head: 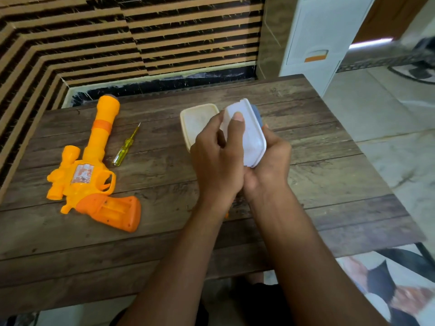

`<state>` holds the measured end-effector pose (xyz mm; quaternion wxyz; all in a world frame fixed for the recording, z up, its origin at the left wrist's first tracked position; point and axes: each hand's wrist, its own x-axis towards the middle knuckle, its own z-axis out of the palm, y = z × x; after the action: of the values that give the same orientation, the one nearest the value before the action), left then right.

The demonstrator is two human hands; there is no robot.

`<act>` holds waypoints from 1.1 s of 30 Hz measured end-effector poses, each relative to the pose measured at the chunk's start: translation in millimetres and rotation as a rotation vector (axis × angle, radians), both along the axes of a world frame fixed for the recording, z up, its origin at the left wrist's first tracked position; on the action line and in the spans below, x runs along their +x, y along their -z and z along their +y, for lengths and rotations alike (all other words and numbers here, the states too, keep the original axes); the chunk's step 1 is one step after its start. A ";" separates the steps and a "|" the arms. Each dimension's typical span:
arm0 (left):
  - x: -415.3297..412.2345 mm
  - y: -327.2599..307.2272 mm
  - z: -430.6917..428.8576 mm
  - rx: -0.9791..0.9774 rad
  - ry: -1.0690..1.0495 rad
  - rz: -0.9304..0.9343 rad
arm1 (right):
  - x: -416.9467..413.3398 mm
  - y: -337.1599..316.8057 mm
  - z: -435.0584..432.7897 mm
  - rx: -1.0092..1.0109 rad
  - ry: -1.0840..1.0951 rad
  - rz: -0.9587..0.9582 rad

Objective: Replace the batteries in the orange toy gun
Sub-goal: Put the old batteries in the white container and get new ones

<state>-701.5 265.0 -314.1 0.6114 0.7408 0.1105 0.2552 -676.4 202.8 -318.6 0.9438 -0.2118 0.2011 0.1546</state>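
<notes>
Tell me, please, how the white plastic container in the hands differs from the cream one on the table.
The white plastic container is gripped tilted on edge by the left hand and right hand; the cream plastic container lies flat on the wooden table. The white one is bluish-white, the cream one yellowed. Both are rounded rectangles with a raised rim.

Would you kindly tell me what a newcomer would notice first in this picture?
First comes the bright orange toy gun, lying flat at the left of the table with its battery bay open. At the centre, the left hand and right hand hold a white box tilted, with its lid on the table just beyond. A yellow screwdriver lies beside the gun's barrel.
</notes>
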 end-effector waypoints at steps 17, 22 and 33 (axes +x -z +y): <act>-19.7 0.4 8.2 -0.512 0.243 0.294 | 9.3 -14.1 -51.6 -0.125 0.219 0.012; -26.2 2.4 9.8 -0.309 0.359 0.329 | 8.0 -16.4 -63.5 -0.266 0.184 -0.113; -21.2 13.8 25.7 -0.150 0.489 0.331 | 5.9 -20.6 -64.9 -0.517 0.218 -0.278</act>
<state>-722.7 290.8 -328.0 0.6814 0.7297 0.0454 -0.0326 -670.5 137.9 -298.0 0.8881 -0.4412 0.1243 -0.0343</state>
